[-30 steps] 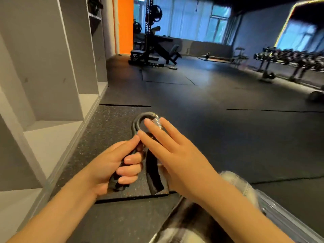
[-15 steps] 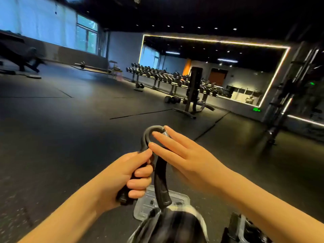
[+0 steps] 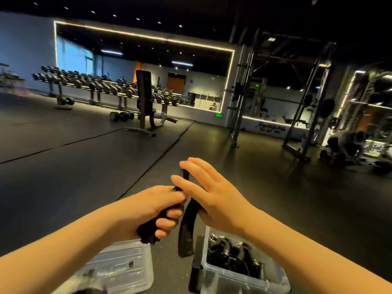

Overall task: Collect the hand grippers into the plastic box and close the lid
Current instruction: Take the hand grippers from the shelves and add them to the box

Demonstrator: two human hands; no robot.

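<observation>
left hand (image 3: pixel 157 209) wrapped round one gripper (image 3: pixel 186 234) handle, right hand (image 3: pixel 212 198) flat-fingered, hiding its spring, box (image 3: pixel 244 281) below cut off, lid (image 3: pixel 127 266) blurred

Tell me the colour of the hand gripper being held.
Black; the hand gripper shows best in the head view.

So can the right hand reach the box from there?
Probably yes. The plastic box sits open just below the right hand, its lid lies off to the left, and nothing seems to block the way down.
</observation>
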